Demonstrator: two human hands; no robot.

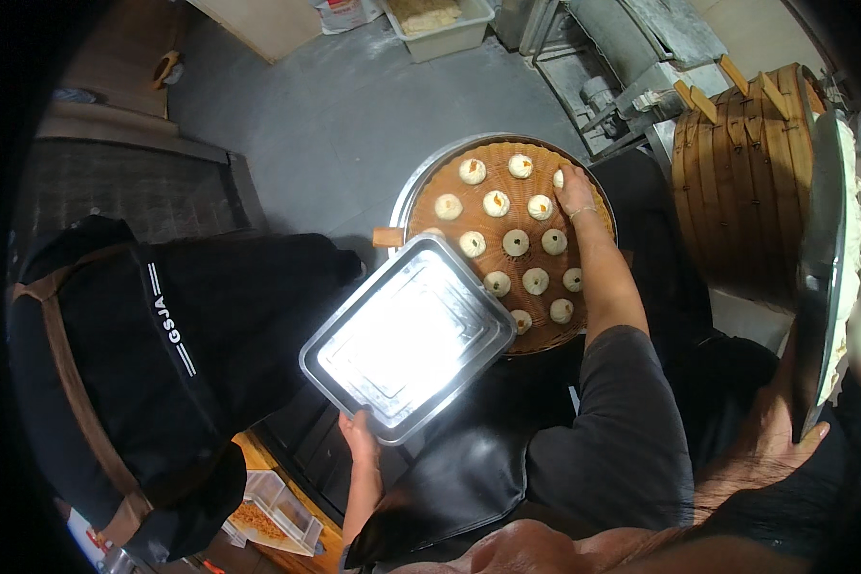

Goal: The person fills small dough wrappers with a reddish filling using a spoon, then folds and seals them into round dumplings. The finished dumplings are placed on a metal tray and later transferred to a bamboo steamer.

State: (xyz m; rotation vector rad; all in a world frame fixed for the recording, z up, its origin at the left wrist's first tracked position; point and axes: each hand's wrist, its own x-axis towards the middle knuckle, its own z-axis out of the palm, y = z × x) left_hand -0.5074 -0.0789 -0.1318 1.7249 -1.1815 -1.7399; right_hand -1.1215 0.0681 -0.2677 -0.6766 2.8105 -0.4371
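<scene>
My left hand (359, 435) grips the lower corner of a shiny, empty rectangular metal tray (409, 344), tilted over the near left edge of a round woven steamer base (502, 316). Several pleated buns sit spaced out on the woven base; some have orange bits on top, others dark bits. My right hand (574, 190) reaches to the far right of the base, its fingers around a white bun (558, 179), partly hidden by the hand. Whether that bun is lifted or still rests on the base cannot be told.
A person in black with brown straps (186, 337) stands at left. At right, another person's hand (796, 441) holds a dark tray (814, 287) of pale dough pieces near stacked bamboo steamers (746, 186). Behind stand a machine (617, 50) and a white tub (445, 44).
</scene>
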